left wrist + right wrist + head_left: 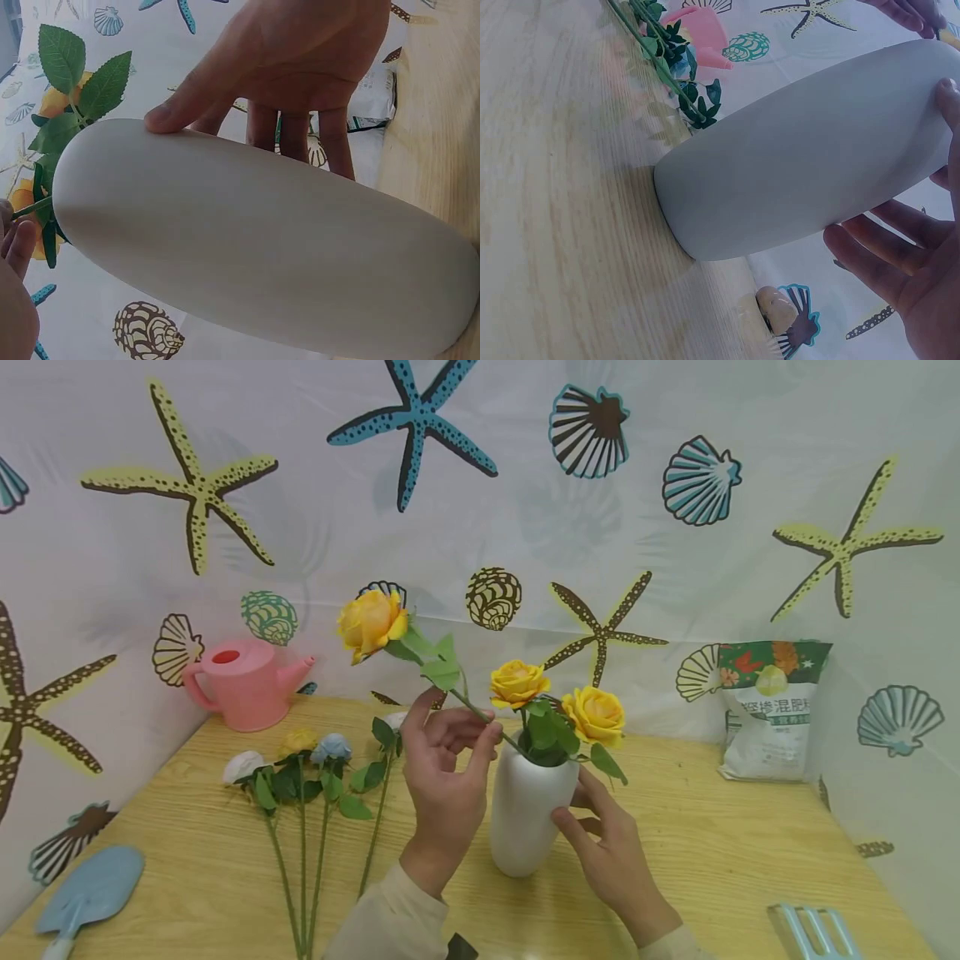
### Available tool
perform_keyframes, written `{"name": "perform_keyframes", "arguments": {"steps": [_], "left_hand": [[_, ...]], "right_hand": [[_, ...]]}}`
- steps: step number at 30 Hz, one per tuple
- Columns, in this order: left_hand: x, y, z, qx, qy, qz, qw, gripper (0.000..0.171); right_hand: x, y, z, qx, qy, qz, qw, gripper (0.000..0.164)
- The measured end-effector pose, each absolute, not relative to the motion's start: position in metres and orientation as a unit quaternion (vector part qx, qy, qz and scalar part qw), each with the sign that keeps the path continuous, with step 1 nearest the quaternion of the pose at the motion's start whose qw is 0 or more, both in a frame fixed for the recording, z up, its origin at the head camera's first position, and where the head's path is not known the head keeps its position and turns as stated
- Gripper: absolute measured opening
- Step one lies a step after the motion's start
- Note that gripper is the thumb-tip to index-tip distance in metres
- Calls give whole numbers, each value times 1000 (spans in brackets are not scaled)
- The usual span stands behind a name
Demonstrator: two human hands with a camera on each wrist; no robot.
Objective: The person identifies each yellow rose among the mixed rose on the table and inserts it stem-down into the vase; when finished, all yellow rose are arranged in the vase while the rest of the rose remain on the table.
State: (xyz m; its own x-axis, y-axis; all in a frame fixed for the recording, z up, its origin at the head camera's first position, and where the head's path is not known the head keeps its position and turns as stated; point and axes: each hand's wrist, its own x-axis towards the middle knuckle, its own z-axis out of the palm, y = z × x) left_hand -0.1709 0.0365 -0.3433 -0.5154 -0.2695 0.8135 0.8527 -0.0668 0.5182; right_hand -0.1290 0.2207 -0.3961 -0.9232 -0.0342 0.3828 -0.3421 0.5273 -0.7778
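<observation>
A white vase [528, 810] stands on the wooden table, holding two upright yellow roses [519, 683] with green leaves. My left hand [450, 768] pinches the stem of another yellow rose [372, 623] beside the vase mouth. That rose leans up to the left, its lower stem reaching the vase opening; how deep it goes is hidden. On the vase's right side, my right hand [611, 852] grips the wall with thumb and fingers. In the right wrist view, the fingers of the right hand [922, 262] lie along the vase [810, 157], whose base rests on the tabletop.
Several cut flowers, including a blue rose [332, 749] and a white rose [244, 766], lie left of the vase. A pink watering can [251, 685] stands behind them. A blue trowel [97, 885] is front left, a blue hand fork [816, 931] front right, a fertilizer bag [772, 727] back right.
</observation>
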Motion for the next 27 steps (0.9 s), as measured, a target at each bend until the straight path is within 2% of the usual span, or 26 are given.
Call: {"name": "perform_keyframes", "arguments": {"steps": [7,10,15,21,27], "left_hand": [[-172,36,-349,-297,-613,-604,414,65],[-172,33,-347,-297,-629,-588,413,61],[-170,28,-340,-279,-634,-608,387,50],[-162,23,-328,-240,-620,-661,349,55],[-157,25,-324,-232,-628,-668,325,46]], "right_hand": [[-130,221,-398,118,-856,474,171,55],[-131,221,-399,121,-855,473,172,55],[-131,221,-399,121,-855,474,171,55],[-131,222,-400,131,-853,475,172,56],[-131,222,-400,140,-851,475,178,55]]}}
